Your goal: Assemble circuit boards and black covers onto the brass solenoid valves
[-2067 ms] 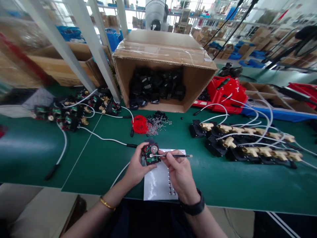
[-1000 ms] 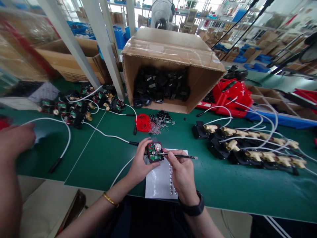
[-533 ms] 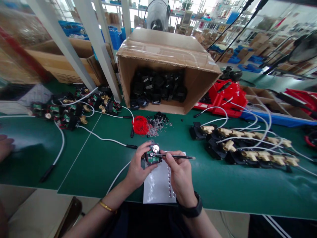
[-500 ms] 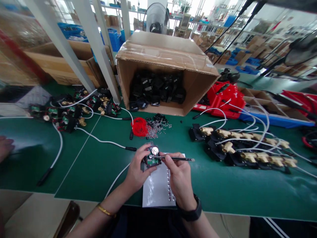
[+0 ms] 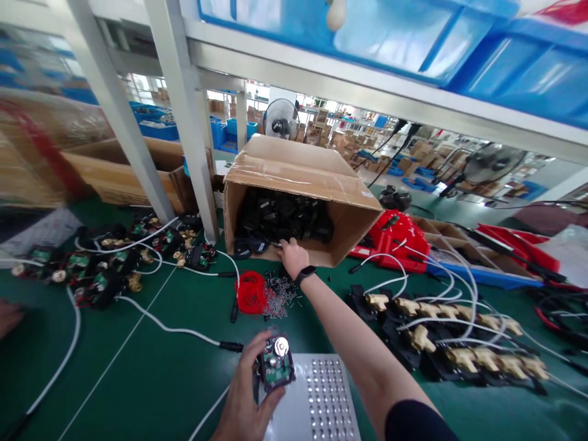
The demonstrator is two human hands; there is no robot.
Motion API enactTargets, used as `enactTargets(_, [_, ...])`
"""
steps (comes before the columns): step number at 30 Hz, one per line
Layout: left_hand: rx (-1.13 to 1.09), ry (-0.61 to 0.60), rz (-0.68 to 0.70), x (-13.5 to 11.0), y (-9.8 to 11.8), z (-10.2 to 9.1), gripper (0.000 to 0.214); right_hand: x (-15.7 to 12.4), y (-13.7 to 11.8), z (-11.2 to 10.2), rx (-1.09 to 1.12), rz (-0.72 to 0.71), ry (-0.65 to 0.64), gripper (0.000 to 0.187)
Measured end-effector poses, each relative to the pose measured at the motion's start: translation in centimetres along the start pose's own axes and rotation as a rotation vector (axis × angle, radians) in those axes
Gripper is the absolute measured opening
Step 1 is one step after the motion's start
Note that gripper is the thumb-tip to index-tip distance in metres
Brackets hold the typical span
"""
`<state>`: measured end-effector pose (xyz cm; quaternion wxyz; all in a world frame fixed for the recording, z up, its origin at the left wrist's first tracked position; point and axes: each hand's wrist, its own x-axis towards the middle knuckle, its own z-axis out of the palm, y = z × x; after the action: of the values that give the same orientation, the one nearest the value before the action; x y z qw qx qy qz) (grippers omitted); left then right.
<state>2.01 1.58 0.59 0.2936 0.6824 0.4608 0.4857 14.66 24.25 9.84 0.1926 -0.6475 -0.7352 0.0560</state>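
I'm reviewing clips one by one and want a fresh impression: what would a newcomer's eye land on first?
Probably the open box at centre, black parts heaped inside, the right hand at its mouth. Nearer, the left hand holds a circuit unit over a white sheet. Brass fittings line up at the right.

Shiny metal disc (image 5: 282, 346) on plastic-framed unit (image 5: 277, 371), matt cardboard box (image 5: 294, 162)

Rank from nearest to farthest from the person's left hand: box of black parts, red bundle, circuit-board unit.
1. Circuit-board unit: held in the left hand.
2. Red bundle: ahead, beyond the unit.
3. Box of black parts: farther ahead, slightly right.
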Motion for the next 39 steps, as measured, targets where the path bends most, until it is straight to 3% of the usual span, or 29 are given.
enactTargets(2, [-0.04, -0.012, -0.111, 0.1, 0.3, 0.0, 0.061, 1.2, -0.4, 1.3, -0.003, -0.003, -0.034, 0.011])
enactTargets(4, [-0.044, -0.023, -0.122, 0.3, 0.6, -0.2, 0.061, 0.6, -0.2, 1.3, 0.02, 0.003, -0.027, 0.015])
enactTargets(8, [-0.013, -0.041, -0.046, 0.6, 0.9, -0.5, 0.055, -4.6, 2.8, -1.9, 0.11, 0.026, 0.007, 0.03])
enactTargets(10, [-0.004, -0.068, -0.036, 0.7, 1.0, -0.6, 0.055, -8.5, 5.2, -4.1, 0.187, 0.033, -0.057, 0.036])
enactTargets(11, [0.004, -0.078, -0.036, 0.8, 1.1, -0.7, 0.056, -10.5, 6.4, -5.2, 0.256, 0.031, -0.14, 0.038])
enactTargets(14, [0.044, -0.116, -0.035, 0.9, 1.4, -0.8, 0.057, -16.1, 8.9, -7.0, 0.477, 0.002, -0.638, 0.043])
enactTargets(16, [0.058, -0.139, -0.017, 1.1, 1.6, -1.0, 0.057, -18.7, 9.2, -7.2, 0.418, -0.044, -0.845, 0.041])
enactTargets(18, [0.062, -0.146, 0.005, 1.2, 1.8, -1.1, 0.056, -20.3, 8.6, -6.9, 0.287, -0.042, -0.77, 0.038])
enactTargets(21, [0.072, -0.128, 0.006, 1.3, 1.8, -1.2, 0.054, -22.1, 6.9, -6.6, 0.142, 0.06, -0.432, 0.033])
enactTargets(23, [0.076, -0.12, -0.005, 1.2, 1.8, -1.1, 0.053, -23.6, 5.7, -6.4, 0.032, 0.125, -0.3, 0.039])
enactTargets(27, [-0.002, -0.087, -0.07, 0.7, 1.7, -0.7, 0.068, -26.9, 4.4, -5.2, -0.157, 0.167, -0.329, 0.068])
enactTargets(30, [-0.026, -0.083, -0.1, 0.6, 2.0, -0.6, 0.073, -27.8, 4.3, -3.9, -0.15, 0.17, -0.335, 0.056])
enactTargets(34, [0.143, -0.076, -0.057, 0.9, 2.6, -0.8, 0.062, -27.0, 4.8, -3.8, 0.202, 0.208, -0.182, 0.039])
enactTargets(36, [0.176, -0.082, -0.071, 1.0, 2.7, -0.9, 0.061, -26.3, 4.9, -4.2, 0.601, 0.274, -0.133, 0.038])
enactTargets(39, [0.15, -0.106, -0.138, 1.0, 2.9, -0.9, 0.063, -25.5, 4.5, -4.5, 1.329, 0.525, -0.234, 0.042])
